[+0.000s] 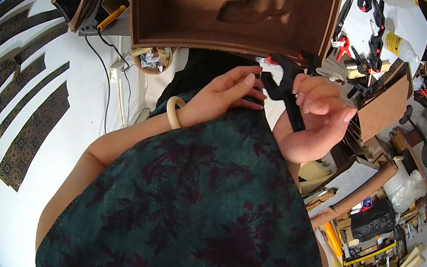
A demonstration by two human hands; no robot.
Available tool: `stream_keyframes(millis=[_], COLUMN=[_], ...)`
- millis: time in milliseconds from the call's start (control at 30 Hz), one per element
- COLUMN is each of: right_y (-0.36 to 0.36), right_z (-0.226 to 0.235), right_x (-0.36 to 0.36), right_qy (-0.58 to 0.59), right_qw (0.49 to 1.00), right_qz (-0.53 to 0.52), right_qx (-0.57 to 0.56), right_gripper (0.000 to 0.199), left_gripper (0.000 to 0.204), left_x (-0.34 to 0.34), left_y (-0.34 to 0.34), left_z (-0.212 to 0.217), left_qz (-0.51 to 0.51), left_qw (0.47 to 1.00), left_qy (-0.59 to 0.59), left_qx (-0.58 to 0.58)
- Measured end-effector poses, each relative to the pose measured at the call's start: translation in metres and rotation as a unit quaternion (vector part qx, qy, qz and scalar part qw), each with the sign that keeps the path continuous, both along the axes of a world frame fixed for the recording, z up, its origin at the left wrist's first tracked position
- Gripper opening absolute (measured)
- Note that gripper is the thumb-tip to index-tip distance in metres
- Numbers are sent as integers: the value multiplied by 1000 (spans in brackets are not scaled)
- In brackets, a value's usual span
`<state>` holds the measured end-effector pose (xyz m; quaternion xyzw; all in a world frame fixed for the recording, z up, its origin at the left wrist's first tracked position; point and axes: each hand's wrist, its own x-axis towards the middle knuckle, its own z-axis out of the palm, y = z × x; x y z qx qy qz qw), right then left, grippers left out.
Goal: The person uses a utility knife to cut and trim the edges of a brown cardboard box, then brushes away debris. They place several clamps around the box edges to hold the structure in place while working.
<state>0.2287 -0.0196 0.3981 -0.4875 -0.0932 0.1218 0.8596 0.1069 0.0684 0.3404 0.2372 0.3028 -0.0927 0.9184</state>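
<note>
My right hand (318,113) is closed around a black spring clamp (287,86) with a red tip pad. The clamp's jaws point up and left, close to the near edge of a brown open box (183,43). Loose brown material with folds covers the box's inside. My left hand (225,88), with a cream bangle on the wrist, has its fingers stretched out and spread beside the clamp's jaw. Whether its fingertips touch the clamp is unclear. Another dark piece with red (309,62) sits at the box's near right corner, partly hidden.
More black clamps (376,44), a red clamp (343,47) and a yellow-labelled bottle (400,47) lie at the far right. Patterned dark strips (34,131) lie on the white surface at left. A yellow-handled tool (112,17) and a scrap basket (152,61) stand near the box.
</note>
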Motion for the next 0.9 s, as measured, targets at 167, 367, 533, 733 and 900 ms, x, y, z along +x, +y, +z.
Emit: stream_keyframes(millis=[167,367,533,733,900], right_y=[13,18,17,12,-63], right_z=[-21,-38,-44,-19,-21], right_x=[-2,-4,-7,-2,99], right_qy=[-36,-63,-57,-290,-297], right_qw=[990,977,977,919,795], right_qz=[-8,35,46,-46,-270], right_qx=[-134,-201,-200,-265,-456], right_gripper=[55,49,44,48,36], left_gripper=[39,36,31,27,23], left_x=[-3,-8,-9,-6,-9], left_y=[8,14,20,28,30], left_z=[-3,-2,5,5,11], left_qz=[3,-1,3,-11,4], left_qw=[1000,999,998,997,998], left_qy=[12,29,49,60,26], left_qx=[19,24,35,47,56])
